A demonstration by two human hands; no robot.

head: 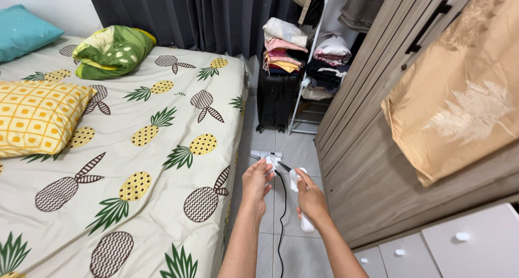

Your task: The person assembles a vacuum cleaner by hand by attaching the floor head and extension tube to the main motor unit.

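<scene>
1. Head view. Both hands reach forward and down in the narrow aisle between the bed point(135, 164) and the wooden wardrobe point(378, 164).
2. Right hand point(311, 198): fingers curled and closed around the white handle point(300, 202) of an upright cleaning tool, index finger lying along its top. The grip sits high on the handle, probably for steering.
3. Left hand point(257, 182): fingers loosely bent, tips close to the upper end of the tool. I cannot tell whether it grips anything or only steadies.
4. White floor head point(268, 157) rests on the grey floor tiles point(294, 148), just ahead of both hands.
5. Black cord point(282, 213) hangs from the handle and trails down between the forearms, clear of the floor head.
6. Surroundings: black suitcase point(277, 98) upright at the aisle end with folded clothes point(281, 51) on top; white rack point(319, 83) beside it, also stacked; tan cloth point(459, 94) with a pale leaf print draped over the wardrobe door; yellow checked pillow point(38, 116) on the pineapple-print sheet.
7. Packages, labels, signs: none legible
</scene>
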